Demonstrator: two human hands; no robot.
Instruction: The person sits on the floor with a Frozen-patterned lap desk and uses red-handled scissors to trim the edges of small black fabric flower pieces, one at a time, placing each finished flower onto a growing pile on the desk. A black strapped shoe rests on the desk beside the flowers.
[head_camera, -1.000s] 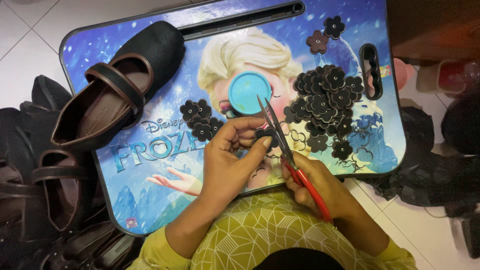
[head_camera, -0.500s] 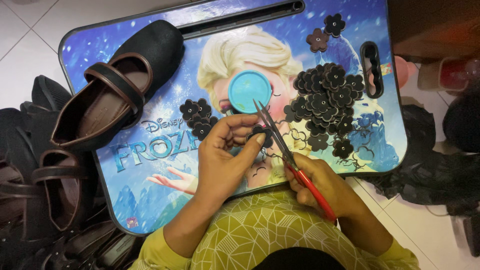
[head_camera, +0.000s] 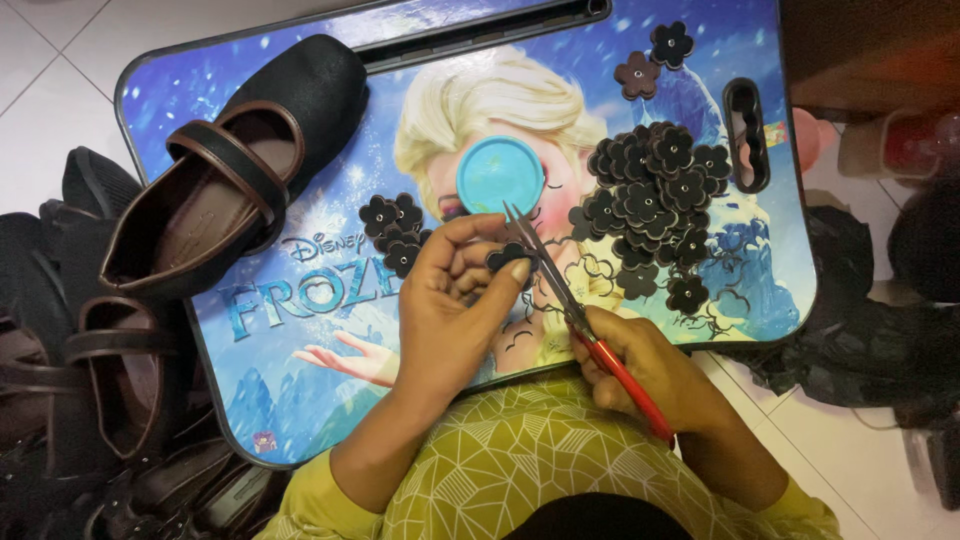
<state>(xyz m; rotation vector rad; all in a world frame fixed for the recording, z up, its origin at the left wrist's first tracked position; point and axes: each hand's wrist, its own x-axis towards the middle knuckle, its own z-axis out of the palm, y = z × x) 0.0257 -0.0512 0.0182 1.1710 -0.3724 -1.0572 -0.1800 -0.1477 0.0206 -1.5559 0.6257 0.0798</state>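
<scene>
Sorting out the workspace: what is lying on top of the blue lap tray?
On the lap tray lie a black shoe, a blue lid, and black flower pieces. The left hand and right hand with scissors cover part of it.

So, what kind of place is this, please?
Probably a home used for small craft work: a printed lap table set over a white tiled floor, shoes piled beside it, and black flower pieces being trimmed with scissors.
</scene>
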